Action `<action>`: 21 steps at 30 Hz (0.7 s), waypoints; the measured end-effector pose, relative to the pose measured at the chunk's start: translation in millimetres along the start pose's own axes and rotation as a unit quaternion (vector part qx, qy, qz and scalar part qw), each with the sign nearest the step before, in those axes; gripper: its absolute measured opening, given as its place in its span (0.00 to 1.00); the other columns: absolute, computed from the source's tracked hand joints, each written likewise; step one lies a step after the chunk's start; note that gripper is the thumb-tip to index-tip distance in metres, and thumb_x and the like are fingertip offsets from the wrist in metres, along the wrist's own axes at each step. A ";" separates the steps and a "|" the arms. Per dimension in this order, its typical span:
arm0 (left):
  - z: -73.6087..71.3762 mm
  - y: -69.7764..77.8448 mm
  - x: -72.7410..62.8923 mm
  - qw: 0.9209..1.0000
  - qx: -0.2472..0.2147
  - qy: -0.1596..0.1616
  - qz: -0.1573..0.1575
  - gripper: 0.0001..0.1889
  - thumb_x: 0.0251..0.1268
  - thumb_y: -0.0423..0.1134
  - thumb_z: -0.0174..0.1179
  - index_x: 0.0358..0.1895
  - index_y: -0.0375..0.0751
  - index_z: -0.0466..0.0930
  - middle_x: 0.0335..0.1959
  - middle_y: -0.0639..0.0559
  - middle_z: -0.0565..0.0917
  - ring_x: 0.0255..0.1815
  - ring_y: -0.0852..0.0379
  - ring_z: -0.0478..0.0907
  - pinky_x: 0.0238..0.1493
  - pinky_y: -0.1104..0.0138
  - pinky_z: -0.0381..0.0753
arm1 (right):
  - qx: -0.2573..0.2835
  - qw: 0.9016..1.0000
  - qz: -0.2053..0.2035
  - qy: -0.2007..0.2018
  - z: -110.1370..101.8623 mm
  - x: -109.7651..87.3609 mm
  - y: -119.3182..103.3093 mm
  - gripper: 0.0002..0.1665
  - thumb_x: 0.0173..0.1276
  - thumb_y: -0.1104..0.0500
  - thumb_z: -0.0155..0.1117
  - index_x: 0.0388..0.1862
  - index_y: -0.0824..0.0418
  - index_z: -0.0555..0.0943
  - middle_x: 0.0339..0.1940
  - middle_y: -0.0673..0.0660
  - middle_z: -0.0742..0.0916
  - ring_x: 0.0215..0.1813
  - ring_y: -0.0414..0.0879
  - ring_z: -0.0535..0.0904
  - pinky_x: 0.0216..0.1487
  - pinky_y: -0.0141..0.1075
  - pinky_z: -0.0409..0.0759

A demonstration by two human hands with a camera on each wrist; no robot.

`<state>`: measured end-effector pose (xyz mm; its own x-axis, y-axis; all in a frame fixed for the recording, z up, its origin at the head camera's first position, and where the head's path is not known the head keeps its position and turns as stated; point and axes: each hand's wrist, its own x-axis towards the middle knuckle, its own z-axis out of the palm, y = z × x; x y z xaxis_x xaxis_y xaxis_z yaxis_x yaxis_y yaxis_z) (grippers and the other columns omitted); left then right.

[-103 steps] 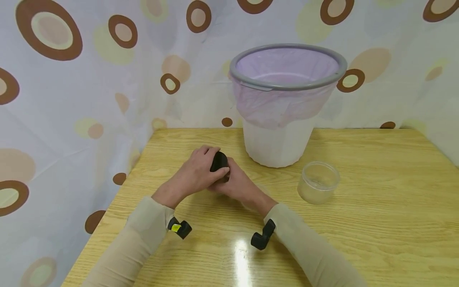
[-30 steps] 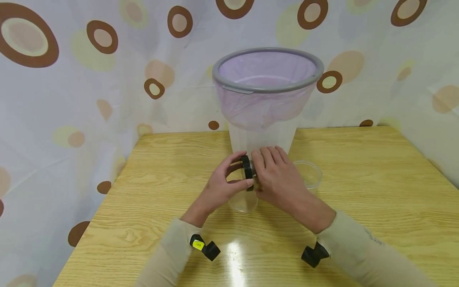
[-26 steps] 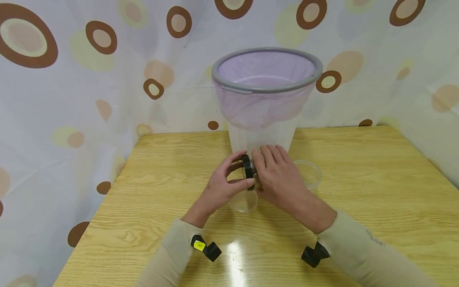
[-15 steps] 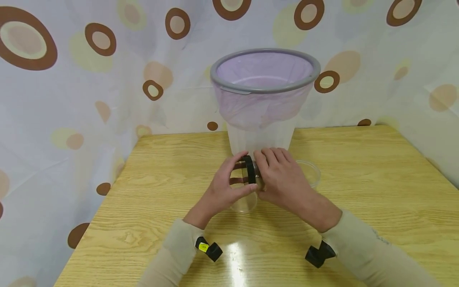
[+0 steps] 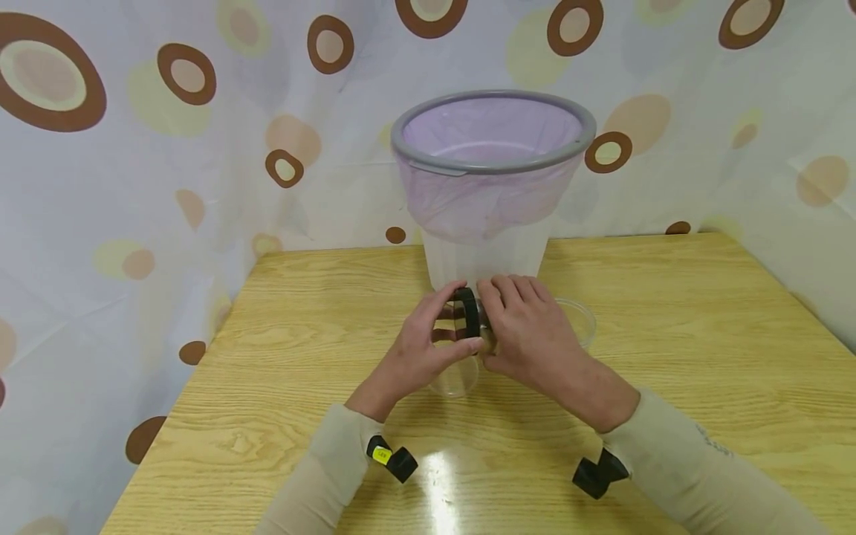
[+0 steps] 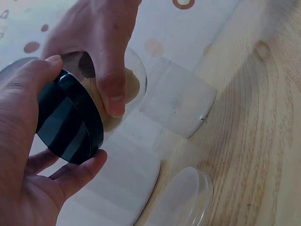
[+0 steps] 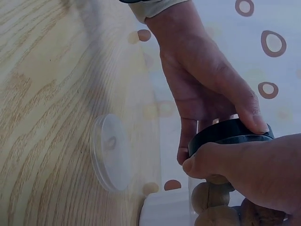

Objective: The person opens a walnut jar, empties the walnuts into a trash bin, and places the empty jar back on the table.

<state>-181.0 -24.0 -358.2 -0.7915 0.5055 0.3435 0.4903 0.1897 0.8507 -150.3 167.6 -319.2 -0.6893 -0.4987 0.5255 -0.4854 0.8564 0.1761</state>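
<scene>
We are holding a clear jar of nuts sideways above the surface, our right hand wrapping its body to steady it while our left hand fingers are gripping its black lid.

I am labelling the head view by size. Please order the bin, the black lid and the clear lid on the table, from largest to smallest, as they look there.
1. bin, by far the largest.
2. clear lid and black lid: they look similar, and the hands partly hide both, so I do not rank them.
</scene>
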 end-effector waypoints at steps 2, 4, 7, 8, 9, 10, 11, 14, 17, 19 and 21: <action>0.9 -0.5 0.6 1.000 0.000 -0.002 -0.002 0.40 0.64 0.40 0.68 0.77 0.48 0.57 0.62 0.45 0.70 0.61 0.47 0.73 0.54 0.57 0.84 | 0.000 1.000 0.001 0.000 0.4 -0.9 0.1 0.54 0.34 0.44 0.85 0.59 0.68 0.72 0.49 0.64 0.82 0.54 0.61 0.79 0.60 0.51 0.76; 2.0 -1.0 0.9 1.000 0.000 -0.002 -0.005 0.40 0.64 0.40 0.67 0.77 0.47 0.57 0.63 0.45 0.69 0.61 0.47 0.73 0.54 0.55 0.84 | -0.001 1.000 0.001 0.002 0.9 -1.9 0.3 0.55 0.34 0.44 0.86 0.59 0.68 0.72 0.50 0.64 0.82 0.54 0.61 0.79 0.60 0.51 0.76; 4.1 -1.6 1.3 1.000 0.000 -0.004 -0.007 0.40 0.65 0.40 0.66 0.77 0.45 0.56 0.64 0.44 0.68 0.62 0.46 0.73 0.53 0.55 0.84 | -0.001 1.000 0.001 0.003 1.8 -3.2 0.5 0.56 0.34 0.44 0.86 0.59 0.68 0.72 0.50 0.65 0.82 0.54 0.61 0.79 0.60 0.51 0.76; 5.0 -1.6 1.7 1.000 0.002 -0.005 -0.007 0.39 0.66 0.42 0.65 0.77 0.45 0.56 0.65 0.43 0.68 0.62 0.45 0.72 0.53 0.56 0.84 | 0.000 1.000 0.001 0.002 2.1 -3.5 0.7 0.56 0.34 0.44 0.86 0.60 0.68 0.72 0.50 0.65 0.82 0.54 0.61 0.79 0.60 0.51 0.76; 6.1 -1.5 2.1 1.000 0.007 -0.008 -0.009 0.39 0.67 0.44 0.63 0.77 0.45 0.55 0.66 0.42 0.67 0.62 0.44 0.72 0.53 0.56 0.84 | 0.001 1.000 0.002 0.002 2.4 -3.8 1.0 0.56 0.34 0.44 0.86 0.60 0.68 0.72 0.50 0.65 0.82 0.54 0.61 0.79 0.60 0.51 0.76; 7.3 -1.1 2.5 1.000 0.014 -0.011 -0.009 0.38 0.69 0.48 0.61 0.77 0.45 0.54 0.67 0.41 0.65 0.62 0.43 0.71 0.52 0.57 0.84 | 0.002 1.000 0.002 0.002 2.6 -3.9 1.3 0.56 0.34 0.44 0.86 0.60 0.69 0.72 0.51 0.65 0.82 0.54 0.61 0.79 0.60 0.51 0.76; 8.9 -1.0 3.0 1.000 0.028 -0.012 -0.009 0.38 0.71 0.53 0.58 0.78 0.44 0.53 0.68 0.40 0.64 0.62 0.42 0.71 0.52 0.57 0.84 | 0.004 1.000 0.003 0.001 2.8 -3.8 1.6 0.55 0.35 0.45 0.85 0.60 0.69 0.72 0.51 0.65 0.82 0.54 0.61 0.79 0.60 0.51 0.76; 15.3 -0.5 5.6 0.996 0.093 -0.006 0.004 0.42 0.72 0.68 0.41 0.78 0.43 0.49 0.69 0.35 0.60 0.60 0.38 0.70 0.53 0.55 0.82 | 0.012 1.000 0.006 0.005 2.8 -2.9 2.4 0.54 0.36 0.46 0.84 0.60 0.69 0.73 0.51 0.66 0.83 0.54 0.61 0.80 0.59 0.52 0.77; 22.6 -1.2 8.0 0.986 0.163 0.024 0.037 0.46 0.71 0.73 0.26 0.76 0.38 0.48 0.65 0.32 0.61 0.55 0.40 0.72 0.51 0.55 0.82 | 0.019 1.000 0.007 0.011 2.6 -1.5 2.4 0.51 0.36 0.47 0.83 0.58 0.69 0.74 0.50 0.66 0.83 0.53 0.61 0.80 0.58 0.52 0.78; 26.2 -1.3 9.2 0.978 0.191 0.050 0.059 0.46 0.71 0.72 0.20 0.74 0.35 0.51 0.62 0.32 0.64 0.53 0.43 0.72 0.50 0.56 0.81 | 0.022 1.000 0.006 0.022 2.8 -0.6 1.6 0.49 0.36 0.48 0.82 0.56 0.70 0.74 0.47 0.65 0.83 0.51 0.61 0.81 0.56 0.52 0.79; 28.7 -1.5 11.3 0.979 0.179 0.071 0.071 0.43 0.74 0.68 0.19 0.70 0.33 0.55 0.58 0.35 0.67 0.49 0.47 0.72 0.48 0.59 0.80 | 0.013 0.999 -0.002 0.037 3.2 0.9 0.2 0.44 0.38 0.50 0.80 0.53 0.70 0.74 0.45 0.65 0.83 0.49 0.61 0.81 0.54 0.51 0.79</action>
<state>-180.2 5.6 -367.0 -0.7358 0.4314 0.5221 0.6760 0.4211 0.6047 -152.7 166.8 -321.3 -0.6451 -0.4907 0.5857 -0.5032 0.8497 0.1575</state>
